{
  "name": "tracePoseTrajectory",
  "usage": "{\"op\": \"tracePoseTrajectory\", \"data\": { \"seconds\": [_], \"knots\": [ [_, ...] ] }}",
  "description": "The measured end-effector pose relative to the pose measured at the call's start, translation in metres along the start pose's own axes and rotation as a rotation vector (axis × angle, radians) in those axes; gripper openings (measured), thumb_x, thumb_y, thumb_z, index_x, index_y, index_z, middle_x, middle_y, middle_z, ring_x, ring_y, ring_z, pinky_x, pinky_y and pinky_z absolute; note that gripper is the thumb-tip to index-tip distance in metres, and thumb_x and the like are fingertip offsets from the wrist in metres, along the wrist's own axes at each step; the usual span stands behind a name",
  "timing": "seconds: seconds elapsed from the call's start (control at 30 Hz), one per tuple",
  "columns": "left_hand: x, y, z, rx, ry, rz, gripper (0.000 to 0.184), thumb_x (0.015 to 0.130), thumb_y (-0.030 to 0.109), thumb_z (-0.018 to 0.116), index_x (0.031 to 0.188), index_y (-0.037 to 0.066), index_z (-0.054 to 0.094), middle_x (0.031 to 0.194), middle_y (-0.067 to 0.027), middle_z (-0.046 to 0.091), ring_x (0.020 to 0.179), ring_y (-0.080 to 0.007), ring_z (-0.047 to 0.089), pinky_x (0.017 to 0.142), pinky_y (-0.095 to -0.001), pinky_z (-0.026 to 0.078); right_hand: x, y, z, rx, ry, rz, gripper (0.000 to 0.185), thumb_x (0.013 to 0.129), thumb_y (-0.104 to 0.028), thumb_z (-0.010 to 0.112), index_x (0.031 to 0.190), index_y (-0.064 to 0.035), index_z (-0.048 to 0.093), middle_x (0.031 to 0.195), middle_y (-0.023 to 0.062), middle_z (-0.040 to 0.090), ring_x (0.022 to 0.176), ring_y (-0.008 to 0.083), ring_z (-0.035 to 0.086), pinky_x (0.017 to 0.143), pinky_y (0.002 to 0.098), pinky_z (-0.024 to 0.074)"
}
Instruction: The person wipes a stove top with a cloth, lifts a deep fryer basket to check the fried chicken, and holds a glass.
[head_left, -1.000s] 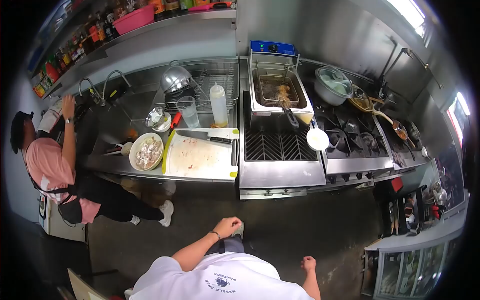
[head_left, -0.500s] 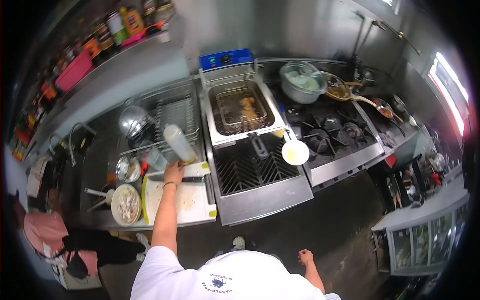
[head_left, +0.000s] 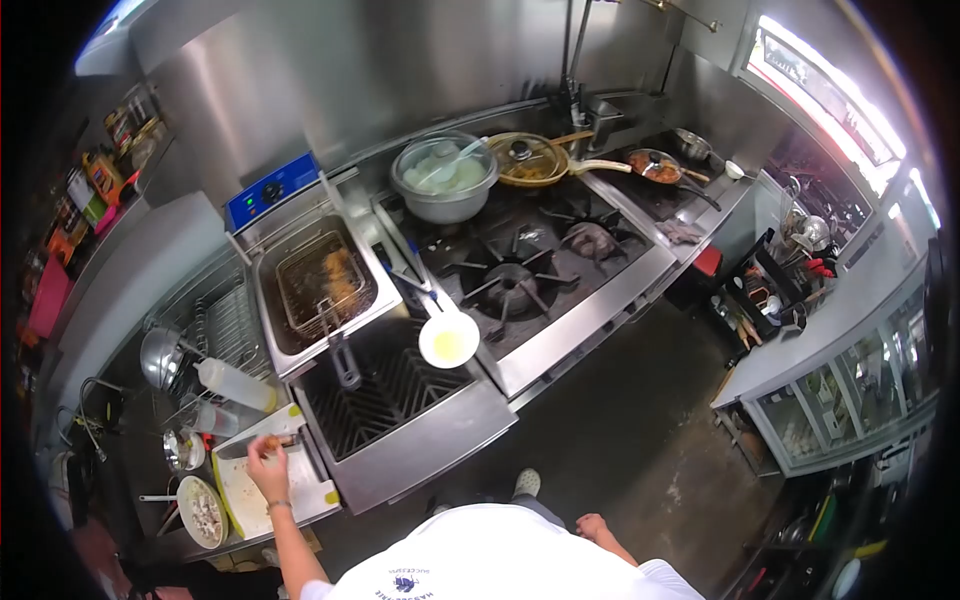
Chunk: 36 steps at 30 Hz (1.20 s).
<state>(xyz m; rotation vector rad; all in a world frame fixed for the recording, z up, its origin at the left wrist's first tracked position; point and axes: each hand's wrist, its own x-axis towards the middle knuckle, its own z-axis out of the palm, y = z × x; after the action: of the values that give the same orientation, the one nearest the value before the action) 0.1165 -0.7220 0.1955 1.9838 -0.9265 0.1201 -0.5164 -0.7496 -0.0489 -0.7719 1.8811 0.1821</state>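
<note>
My left hand [head_left: 267, 472] is over a white cutting board [head_left: 245, 497] with yellow-green corners, its fingers bunched together. At the fingertips is a small orange-brown bit, too blurred to name. A knife [head_left: 291, 440] lies across the board beside those fingers. Left of the board stands a bowl [head_left: 203, 512] of whitish chopped food. Behind it are a squeeze bottle [head_left: 235, 384] with pale contents and a clear container [head_left: 217, 418]. My right hand [head_left: 592, 525] hangs low beside my body, loosely curled, with nothing visible in it.
A deep fryer [head_left: 318, 285] holds browned food in a basket of dark oil. Right of it are a small white bowl [head_left: 449, 340], a stove [head_left: 515, 285], a large grey tub [head_left: 445, 180] and a lidded pan [head_left: 522, 160]. A glass-door fridge [head_left: 830, 415] stands far right.
My view has swung to the right, so the counter sits further left. My left hand has lifted slightly from the board's far edge, fingers bunched. At lower left, the other person is mostly out of view.
</note>
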Motion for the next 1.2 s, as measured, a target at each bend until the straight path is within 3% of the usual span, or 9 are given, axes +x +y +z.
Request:
{"op": "tracePoseTrajectory", "data": {
  "seconds": [0.17,0.37,0.43,0.53,0.63,0.83,1.03,1.17,1.2],
  "knots": [
    [-0.085,0.223,0.085,-0.904,-0.316,-0.226,0.024,0.073,-0.003,0.059,0.096,0.002,0.055,0.089,-0.0097,0.060,0.080,-0.0159,0.059,0.072,-0.0289,0.049,0.046,-0.034,-0.066,-0.067,-0.008,-0.134,0.017,0.081,-0.015,0.050,0.089,-0.0092,0.064,0.073,0.0038,0.064,0.054,0.0131,0.060,0.046,0.0287,0.0492],
    [-0.117,0.434,0.143,-1.984,-1.186,0.202,0.033,0.070,0.009,0.072,0.097,-0.002,0.058,0.090,-0.0210,0.062,0.081,-0.0258,0.061,0.067,-0.0346,0.047,0.081,-0.093,-0.144,-0.016,0.101,-0.387,0.016,0.082,-0.017,0.051,0.083,-0.0070,0.063,0.068,0.0049,0.063,0.050,0.0121,0.058,0.042,0.0278,0.0468],
    [-0.118,0.482,0.143,-2.097,-1.346,0.506,0.037,0.069,0.016,0.075,0.094,-0.004,0.058,0.090,-0.0214,0.063,0.081,-0.0258,0.059,0.067,-0.0338,0.045,0.093,-0.096,-0.157,0.002,0.177,-0.480,0.016,0.082,-0.017,0.051,0.085,-0.0066,0.063,0.068,0.0052,0.063,0.050,0.0122,0.058,0.045,0.0279,0.0479],
    [-0.117,0.540,0.141,-2.208,-1.470,0.641,0.032,0.076,0.014,0.071,0.101,-0.001,0.058,0.098,-0.0167,0.062,0.074,-0.0238,0.061,0.056,-0.0363,0.046,0.107,-0.082,-0.163,0.041,0.278,-0.623,0.015,0.082,-0.015,0.051,0.084,-0.0063,0.063,0.067,0.0056,0.062,0.051,0.0133,0.058,0.049,0.0284,0.0489],
    [-0.131,0.560,0.154,-2.198,-1.592,0.576,0.037,0.071,0.022,0.077,0.097,0.001,0.061,0.079,-0.0162,0.065,0.069,-0.0225,0.061,0.055,-0.0288,0.039,0.122,-0.034,-0.151,0.019,0.308,-0.589,0.015,0.081,-0.015,0.051,0.082,-0.0065,0.063,0.066,0.0059,0.063,0.051,0.0144,0.058,0.051,0.0291,0.0491],
    [-0.156,0.607,0.177,-2.301,-1.703,0.521,0.030,0.071,0.018,0.076,0.090,-0.001,0.064,0.079,-0.0173,0.065,0.065,-0.0218,0.060,0.054,-0.0290,0.041,0.074,0.074,-0.131,0.174,0.071,-0.020,0.016,0.077,-0.014,0.050,0.082,-0.0086,0.064,0.067,0.0044,0.063,0.051,0.0129,0.058,0.044,0.0279,0.0466],
    [-0.171,0.641,0.222,-2.430,-1.957,0.414,0.029,0.072,0.018,0.075,0.090,-0.003,0.065,0.085,-0.0190,0.064,0.069,-0.0221,0.060,0.054,-0.0292,0.043,0.038,0.165,-0.115,0.466,0.131,0.270,0.019,0.075,-0.011,0.053,0.088,-0.0115,0.066,0.071,0.0062,0.065,0.055,0.0150,0.061,0.049,0.0300,0.0490],
    [-0.157,0.671,0.254,-2.254,-2.414,0.182,0.030,0.072,0.017,0.075,0.091,-0.003,0.065,0.092,-0.0207,0.063,0.073,-0.0242,0.060,0.058,-0.0304,0.044,0.013,0.157,-0.128,0.343,0.182,0.279,0.023,0.076,-0.010,0.052,0.094,-0.0101,0.065,0.074,0.0064,0.065,0.055,0.0157,0.061,0.049,0.0293,0.0494],
    [-0.166,0.669,0.266,-2.423,-2.321,0.225,0.029,0.072,0.017,0.075,0.091,-0.004,0.065,0.090,-0.0206,0.063,0.072,-0.0256,0.059,0.060,-0.0315,0.044,0.036,0.170,-0.117,0.257,0.145,0.212,0.024,0.076,-0.010,0.051,0.096,-0.0103,0.065,0.075,0.0064,0.065,0.056,0.0158,0.061,0.049,0.0292,0.0498]
  ]
}}
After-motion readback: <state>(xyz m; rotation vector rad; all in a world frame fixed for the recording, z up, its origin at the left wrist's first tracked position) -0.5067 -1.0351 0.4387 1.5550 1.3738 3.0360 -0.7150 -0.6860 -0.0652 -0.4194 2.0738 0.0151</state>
